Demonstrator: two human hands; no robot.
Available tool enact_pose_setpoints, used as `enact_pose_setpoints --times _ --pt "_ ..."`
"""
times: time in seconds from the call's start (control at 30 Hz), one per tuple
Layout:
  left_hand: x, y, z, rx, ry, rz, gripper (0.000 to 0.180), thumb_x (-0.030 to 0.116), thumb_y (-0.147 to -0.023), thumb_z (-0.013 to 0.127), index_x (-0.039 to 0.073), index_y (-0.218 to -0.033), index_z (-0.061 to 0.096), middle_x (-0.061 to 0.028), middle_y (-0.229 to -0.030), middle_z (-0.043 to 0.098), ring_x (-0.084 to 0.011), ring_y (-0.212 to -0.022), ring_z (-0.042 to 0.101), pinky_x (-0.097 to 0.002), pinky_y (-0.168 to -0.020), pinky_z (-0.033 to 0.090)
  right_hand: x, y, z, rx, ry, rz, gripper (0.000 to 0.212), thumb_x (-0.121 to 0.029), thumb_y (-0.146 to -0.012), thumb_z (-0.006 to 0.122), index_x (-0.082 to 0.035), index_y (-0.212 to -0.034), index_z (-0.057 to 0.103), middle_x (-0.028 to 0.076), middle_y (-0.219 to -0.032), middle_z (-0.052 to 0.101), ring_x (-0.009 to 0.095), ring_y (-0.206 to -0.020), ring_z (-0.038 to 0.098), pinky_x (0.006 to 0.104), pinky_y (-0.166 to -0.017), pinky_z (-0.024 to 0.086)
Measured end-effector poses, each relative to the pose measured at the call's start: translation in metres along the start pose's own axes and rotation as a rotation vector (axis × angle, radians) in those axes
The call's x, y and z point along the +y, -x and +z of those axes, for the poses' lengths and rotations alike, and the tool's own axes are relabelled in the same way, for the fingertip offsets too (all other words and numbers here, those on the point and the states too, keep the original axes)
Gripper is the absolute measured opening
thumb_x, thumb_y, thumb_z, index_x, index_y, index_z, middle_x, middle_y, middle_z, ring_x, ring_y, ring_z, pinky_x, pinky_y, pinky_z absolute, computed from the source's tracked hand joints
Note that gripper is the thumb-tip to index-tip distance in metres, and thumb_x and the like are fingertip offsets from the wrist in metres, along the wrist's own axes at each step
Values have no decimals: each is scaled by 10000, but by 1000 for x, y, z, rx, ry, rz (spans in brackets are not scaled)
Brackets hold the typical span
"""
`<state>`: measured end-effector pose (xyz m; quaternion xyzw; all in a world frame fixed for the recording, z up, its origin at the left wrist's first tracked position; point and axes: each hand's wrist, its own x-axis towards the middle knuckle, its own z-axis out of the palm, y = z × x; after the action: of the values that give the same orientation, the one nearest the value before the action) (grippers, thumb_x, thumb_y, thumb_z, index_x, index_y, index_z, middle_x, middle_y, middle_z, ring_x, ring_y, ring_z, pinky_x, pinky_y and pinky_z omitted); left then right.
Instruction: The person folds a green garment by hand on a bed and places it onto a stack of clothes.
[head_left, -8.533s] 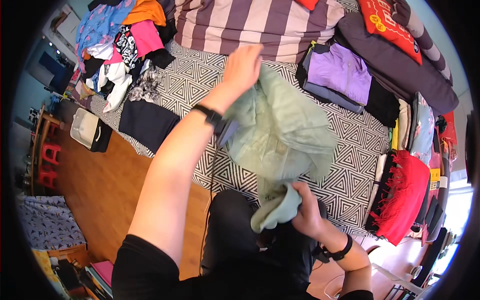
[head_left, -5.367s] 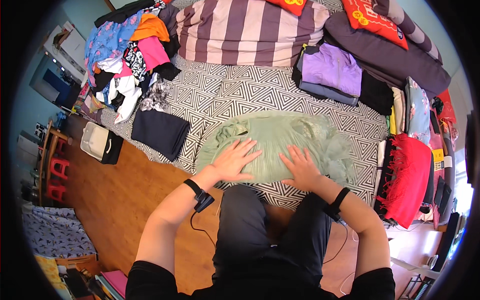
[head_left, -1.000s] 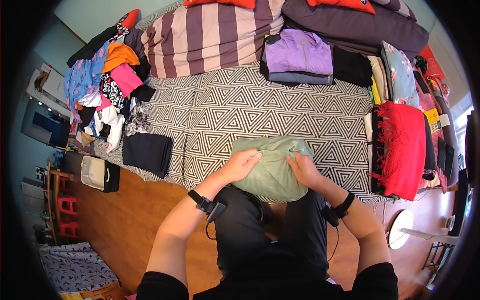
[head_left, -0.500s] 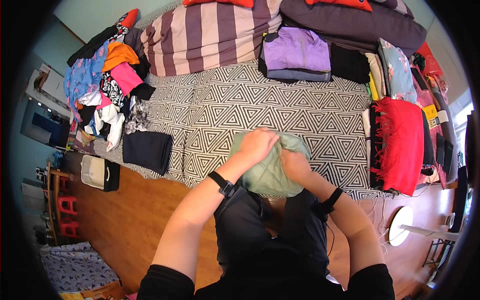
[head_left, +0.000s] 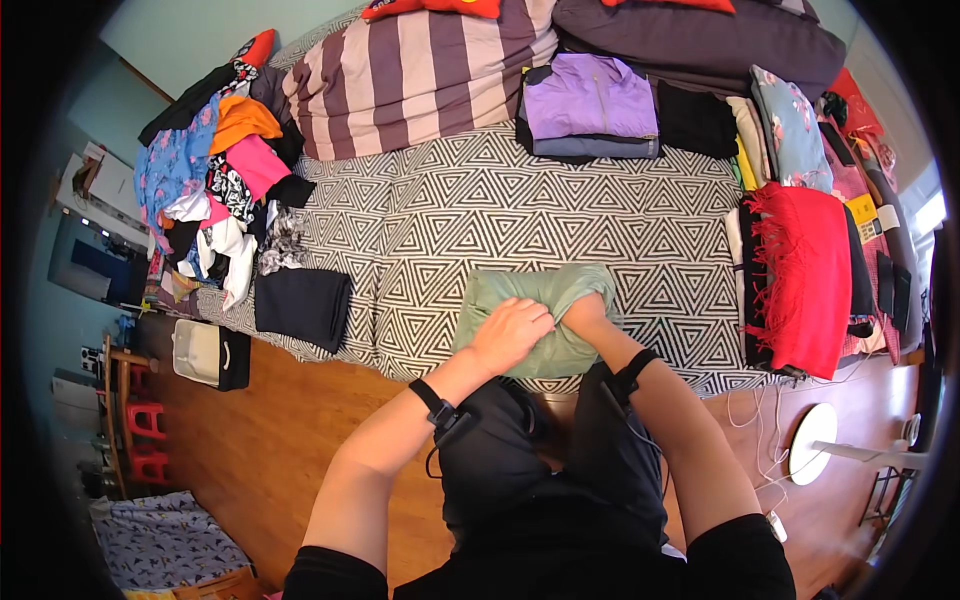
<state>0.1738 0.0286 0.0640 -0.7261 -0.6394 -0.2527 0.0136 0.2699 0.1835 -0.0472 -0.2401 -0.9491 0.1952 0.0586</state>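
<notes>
A pale green piece of clothing, folded into a rough rectangle, lies on the patterned bedspread at the near edge, just in front of my knees. My left hand rests on it, fingers curled and closed on a fold near its middle. Tucked under a raised flap of the same cloth is my right hand; its fingers are hidden by the fabric. Black bands with small devices circle both my wrists.
Loose clothes are heaped at the left, with folded dark trousers beside them. A folded purple jacket tops a stack at the back. On the right lies a red fringed scarf. A white-based stand is on the floor.
My left hand has moved down and nearer along the green cloth. My right hand has pushed in under its flap, and the cloth now lies flatter and squarer.
</notes>
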Motion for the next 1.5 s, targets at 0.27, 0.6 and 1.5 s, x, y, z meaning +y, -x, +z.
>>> enact_pose_setpoints --times 0.27,0.6,1.5 --pt "-11 10 20 84 64 -223 325 260 -856 714 10 -935 522 -165 -913 590 -394 -929 568 -482 -820 451 -23 1 -51 -102 -5 171 281 -262 -874 550 -73 -965 738 143 -982 731 307 -929 699 427 -813 533" --pt "-20 5 35 -202 -75 -202 251 164 -770 713 26 -843 517 -156 -749 618 -378 -764 629 -466 -708 505 0 41 -93 403 -66 79 326 -30 -737 651 -65 -1048 558 127 -1027 587 340 -1014 588 460 -746 516" --pt "-57 51 -30 100 -406 -434 56 38 -705 609 62 -742 575 -123 -849 620 -333 -758 629 -434 -654 532 -13 37 -62 15 99 -369 76 -114 -803 637 -58 -850 619 123 -884 637 330 -875 654 416 -751 551"
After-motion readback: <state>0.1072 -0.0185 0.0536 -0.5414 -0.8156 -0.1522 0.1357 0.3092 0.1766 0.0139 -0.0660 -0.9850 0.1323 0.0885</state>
